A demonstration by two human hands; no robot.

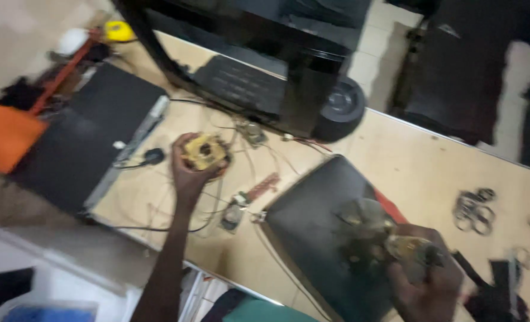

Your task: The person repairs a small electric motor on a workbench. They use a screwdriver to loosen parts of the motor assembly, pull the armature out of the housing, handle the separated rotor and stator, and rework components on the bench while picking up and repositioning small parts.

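1. A large black appliance (pixel 265 65) stands at the workbench's (pixel 408 161) far edge.
2. A flat black panel (pixel 80 143) lies at its left end.
3. Metal rings (pixel 475 209) sit near the right end.
4. A dark slab (pixel 312 226) rests at the near edge.

A small yellow-brown coil-like part (pixel 205 151) sits gripped at centre left of the frame above tangled wires; a blurred greyish-brass component (pixel 409 249) is clutched at lower right, over a dark panel
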